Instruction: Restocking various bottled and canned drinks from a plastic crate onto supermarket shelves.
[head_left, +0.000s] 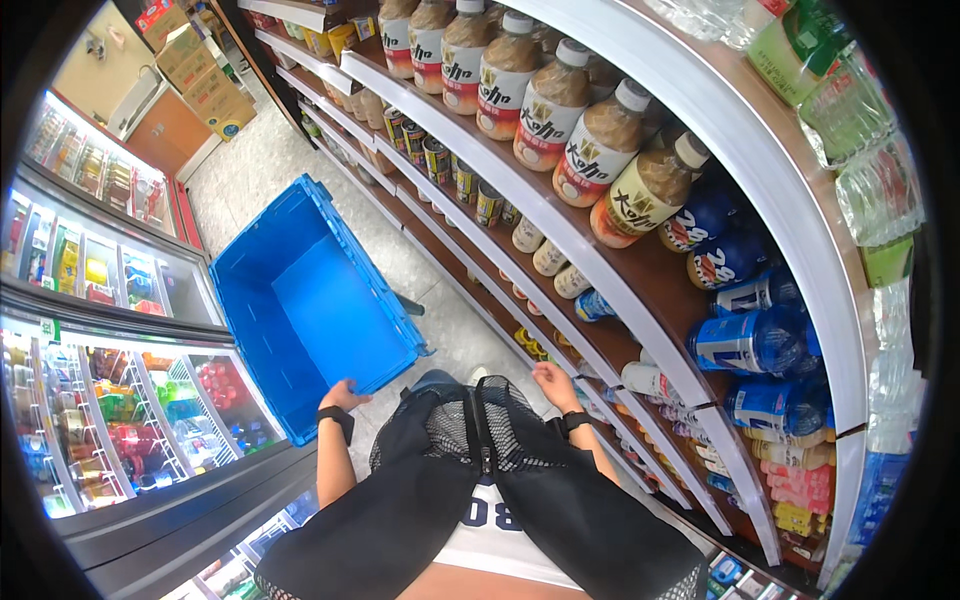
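A blue plastic crate (pixel 335 310), bare inside, stands in front of me on the left, tilted in the view. My left hand (pixel 344 397) is at its near rim, fingers apart and holding nothing; whether it touches the rim I cannot tell. My right hand (pixel 553 385) hangs in the air beside the lower shelves on the right, its fingers loosely bent with nothing seen in them. Both wrists wear dark bands. Nearest that hand are small yellow packs (pixel 530 345) on a low shelf.
Shelves of drinks curve along my right, with a row of brown bottles (pixel 548 110), blue bottles (pixel 745 340) and cans (pixel 435 160). Glass-door coolers (pixel 130 420) line the left. Stacked cartons (pixel 200 75) stand at the far end of the tiled floor (pixel 255 160).
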